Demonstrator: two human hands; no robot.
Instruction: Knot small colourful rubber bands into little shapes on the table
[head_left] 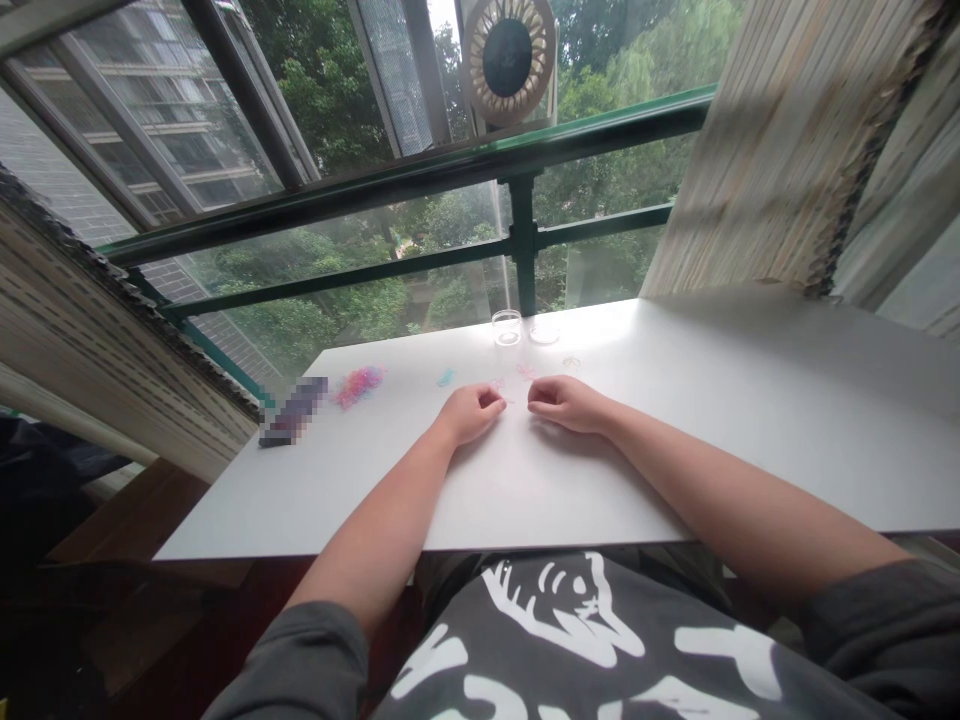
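My left hand (pixel 474 412) is closed in a pinch above the white table (pixel 375 490), with a thin pink strand, seemingly a small elastic band (pixel 511 402), at its fingertips. A short gap away, my right hand (pixel 571 404) rests on the tabletop with fingers curled together; whatever they hold is too small or hidden. Just beyond the hands lie pink bands (pixel 525 371) in a small group. Teal bands (pixel 447 377) sit to the left, and a few pale yellowish bands (pixel 571 362) lie behind my right hand.
Farther left is a multicoloured heap of bands (pixel 358 387) beside a blurred dark oblong object (pixel 296 410). A clear round container (pixel 507 328) and a clear shallow round piece (pixel 544 334) stand at the back edge. Beyond are a green railing (pixel 523 240), a round fan (pixel 508 60) and curtains (pixel 727 150).
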